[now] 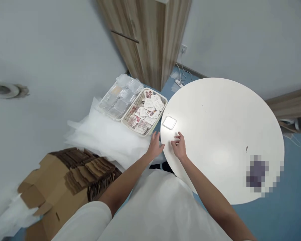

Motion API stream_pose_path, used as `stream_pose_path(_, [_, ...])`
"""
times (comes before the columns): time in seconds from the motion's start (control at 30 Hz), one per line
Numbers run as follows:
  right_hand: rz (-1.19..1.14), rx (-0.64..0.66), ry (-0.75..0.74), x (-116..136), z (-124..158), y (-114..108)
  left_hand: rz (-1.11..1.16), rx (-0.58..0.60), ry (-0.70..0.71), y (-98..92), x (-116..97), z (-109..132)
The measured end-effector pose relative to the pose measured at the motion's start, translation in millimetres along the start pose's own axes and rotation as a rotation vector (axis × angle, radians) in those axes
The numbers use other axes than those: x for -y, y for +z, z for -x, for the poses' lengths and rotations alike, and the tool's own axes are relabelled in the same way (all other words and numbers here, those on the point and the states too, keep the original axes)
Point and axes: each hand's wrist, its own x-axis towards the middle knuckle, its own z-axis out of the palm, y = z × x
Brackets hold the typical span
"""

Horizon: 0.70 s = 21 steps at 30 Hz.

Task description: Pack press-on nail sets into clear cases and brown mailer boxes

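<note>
A small clear plastic case (pixel 169 123) lies flat near the left edge of the round white table (pixel 223 110). Just below it, over the table's edge, is my right hand (pixel 179 147), its fingers bent and apart with nothing between them. My left hand (pixel 155 147) hovers off the table's left side, fingers spread and holding nothing. Close beyond it stands a cream plastic basket (pixel 124 120) heaped with printed cards (pixel 148 103) and small clear packets (pixel 143 124). Beside that basket, a second container holds several clear plastic cases (pixel 120 106).
White foam sheets (pixel 110 137) are piled left of my left arm. Flattened cardboard boxes (pixel 52 180) stack at lower left. A wooden cabinet (pixel 147 40) stands at the back, with a power strip (pixel 179 83) on the floor. A blurred dark patch (pixel 258 174) covers the table's right side.
</note>
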Motion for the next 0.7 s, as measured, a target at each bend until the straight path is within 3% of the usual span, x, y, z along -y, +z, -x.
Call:
stream_pose_path(0.2, [0.043, 0.188, -0.18, -10.3, 26.6, 2.0, -0.173, -0.144, -0.008, -3.7, 6.9, 67.1])
stream_pose_path(0.33, [0.198, 0.416, -0.291, -14.4, 33.8, 21.2, -0.339, -0.279, -0.051, -31.4, 15.9, 93.8])
stream_pose_path(0.43, [0.279, 0.527, -0.325, -10.0, 40.0, 39.0, -0.4, -0.366, -0.244, -60.1, 28.7, 98.2])
stream_pose_path(0.57, [0.348, 0.622, -0.327, 3.6, 44.7, 60.2, -0.408, -0.187, -0.375, -83.4, 46.1, 92.0])
stream_pose_path(0.7, [0.365, 0.635, -0.285, 22.7, 39.9, 83.2, -0.357, 0.041, -0.413, -83.2, 57.4, 90.5])
